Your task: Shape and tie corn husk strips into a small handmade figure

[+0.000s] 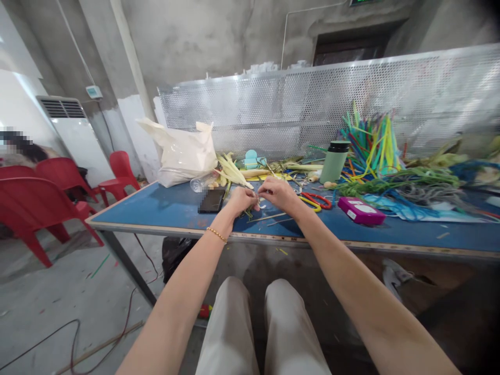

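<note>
Both my hands meet over the blue table near its front edge. My left hand, with a bead bracelet on the wrist, is closed in a pinch on a small bunch of thin green and pale strips. My right hand is also closed, its fingertips pinching the same strips right beside the left. A few loose pale strips lie on the table just below the hands. What exactly sits between the fingertips is too small to make out.
A black phone lies left of my hands, red and yellow scissors and a magenta box to the right. Behind stand a green bottle, a white bag, coloured strips. Red chairs stand at the left.
</note>
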### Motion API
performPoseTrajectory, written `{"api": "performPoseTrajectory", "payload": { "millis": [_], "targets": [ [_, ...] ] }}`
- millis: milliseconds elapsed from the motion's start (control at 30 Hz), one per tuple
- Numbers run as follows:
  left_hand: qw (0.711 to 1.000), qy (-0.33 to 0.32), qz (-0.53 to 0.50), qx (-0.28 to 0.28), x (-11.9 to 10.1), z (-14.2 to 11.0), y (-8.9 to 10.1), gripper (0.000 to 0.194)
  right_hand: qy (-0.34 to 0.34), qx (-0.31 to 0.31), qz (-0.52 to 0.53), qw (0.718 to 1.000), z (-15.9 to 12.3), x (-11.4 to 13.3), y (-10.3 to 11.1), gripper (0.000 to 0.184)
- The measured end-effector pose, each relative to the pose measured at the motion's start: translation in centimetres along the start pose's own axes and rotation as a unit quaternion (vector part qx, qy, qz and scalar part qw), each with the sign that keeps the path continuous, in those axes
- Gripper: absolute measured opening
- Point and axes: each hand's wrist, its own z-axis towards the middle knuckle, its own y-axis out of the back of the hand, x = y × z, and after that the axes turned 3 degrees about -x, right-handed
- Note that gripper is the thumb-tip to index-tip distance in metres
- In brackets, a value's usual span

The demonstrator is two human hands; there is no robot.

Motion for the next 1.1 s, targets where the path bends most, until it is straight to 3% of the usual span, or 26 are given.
{"api": "performPoseTrajectory", "payload": {
  "millis": [133,233,333,433,567,733,1100],
  "targets": [
    [0.996,-0.022,0.001,0.086,-0.8,-0.5,0.1,0.007,-0.083,-0.006,0.137,0.987,0.0,-1.5,0.7,0.013],
    [0.990,-0.015,-0.049,0.133,-1.7,-1.0,0.2,0.013,-0.160,0.022,0.251,0.954,-0.3,-2.1,1.4,0.023],
    [0.984,-0.004,-0.119,0.129,-2.4,-1.3,0.2,0.018,-0.216,0.027,0.352,0.910,-0.5,-1.9,1.6,0.032],
    [0.980,0.007,-0.184,0.081,-2.7,-1.2,0.1,0.022,-0.226,0.013,0.400,0.888,-0.5,-0.9,1.3,0.036],
    [0.975,0.023,-0.221,0.013,-2.5,-0.7,0.1,0.022,-0.216,-0.020,0.377,0.901,-0.2,0.7,0.8,0.037],
    [0.973,0.024,-0.227,-0.038,-2.0,-0.2,0.1,0.022,-0.189,-0.065,0.259,0.945,0.0,1.1,0.2,0.037],
    [0.973,0.030,-0.225,-0.028,-1.6,-0.1,0.0,0.026,-0.107,-0.077,0.093,0.987,-0.1,0.8,-0.6,0.029]
  ]
}}
